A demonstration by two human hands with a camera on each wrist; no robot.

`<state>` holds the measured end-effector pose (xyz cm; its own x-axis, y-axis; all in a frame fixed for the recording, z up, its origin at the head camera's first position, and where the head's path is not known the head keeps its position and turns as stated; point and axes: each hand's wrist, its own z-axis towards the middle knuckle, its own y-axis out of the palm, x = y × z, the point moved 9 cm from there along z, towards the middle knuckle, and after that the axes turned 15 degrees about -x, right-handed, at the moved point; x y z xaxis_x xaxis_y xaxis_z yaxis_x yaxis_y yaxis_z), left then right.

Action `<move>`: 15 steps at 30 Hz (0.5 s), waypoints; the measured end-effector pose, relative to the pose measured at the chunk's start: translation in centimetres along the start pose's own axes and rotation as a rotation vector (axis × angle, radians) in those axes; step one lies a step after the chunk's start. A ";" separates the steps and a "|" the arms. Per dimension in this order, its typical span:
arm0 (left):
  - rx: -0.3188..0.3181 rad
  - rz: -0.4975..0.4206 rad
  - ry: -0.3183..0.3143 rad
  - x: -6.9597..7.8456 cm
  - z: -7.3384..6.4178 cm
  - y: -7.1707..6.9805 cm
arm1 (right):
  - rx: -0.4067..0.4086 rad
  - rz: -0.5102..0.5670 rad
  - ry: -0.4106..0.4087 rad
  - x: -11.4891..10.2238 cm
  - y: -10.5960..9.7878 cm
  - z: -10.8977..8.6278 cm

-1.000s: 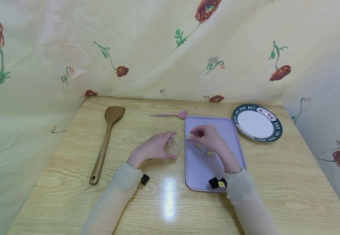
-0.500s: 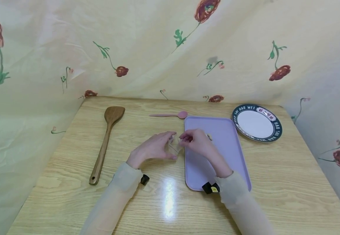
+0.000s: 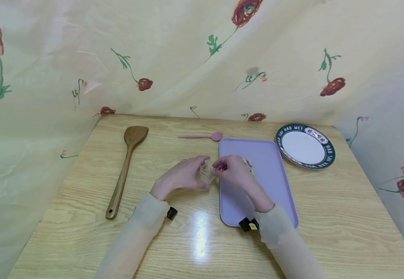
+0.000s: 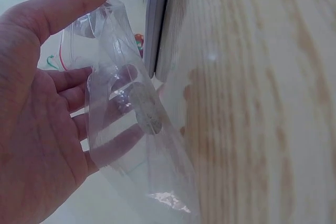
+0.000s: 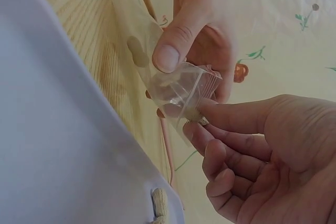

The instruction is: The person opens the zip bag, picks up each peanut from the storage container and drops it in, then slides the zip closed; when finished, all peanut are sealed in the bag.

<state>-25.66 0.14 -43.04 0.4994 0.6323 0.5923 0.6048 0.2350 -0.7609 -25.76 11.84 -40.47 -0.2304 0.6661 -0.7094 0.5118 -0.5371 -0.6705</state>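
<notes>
My left hand (image 3: 182, 174) grips a clear plastic zip bag (image 4: 113, 40) by its upper part, thumb on one side and fingers on the other. A peanut (image 4: 144, 108) shows through the bag's wall. At the bag's mouth, my right hand (image 3: 234, 170) pinches a peanut (image 5: 195, 116) between thumb and forefinger, mostly covered by the fingertips. The purple tray (image 3: 271, 155) lies under the right hand and forearm, just right of the bag. Several peanuts (image 3: 248, 162) lie on it, partly hidden behind the right hand.
A wooden spatula (image 3: 126, 162) lies on the left of the wooden table (image 3: 334, 217). Behind the hands is a pink spoon (image 3: 217, 136), near the tray's back corner. A white plate with a dark patterned rim (image 3: 303, 147) stands at the back right, against the tray's edge.
My right hand has moved left with the peanut, from above the tray to the bag's mouth, and has stayed there over the last half second. The left hand has kept its place.
</notes>
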 end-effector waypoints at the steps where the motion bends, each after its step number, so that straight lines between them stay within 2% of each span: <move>1: 0.001 0.000 0.002 0.0 0.0 0.0 | -0.002 0.005 0.005 0.0 0.0 0.0; 15: 0.003 0.006 0.006 0.1 0.0 -0.1 | -0.013 0.006 -0.013 -0.2 0.1 0.0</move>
<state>-25.66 0.18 -42.91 0.5068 0.6295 0.5890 0.5996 0.2335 -0.7655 -25.61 11.64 -40.40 -0.2375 0.6560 -0.7164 0.5242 -0.5343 -0.6631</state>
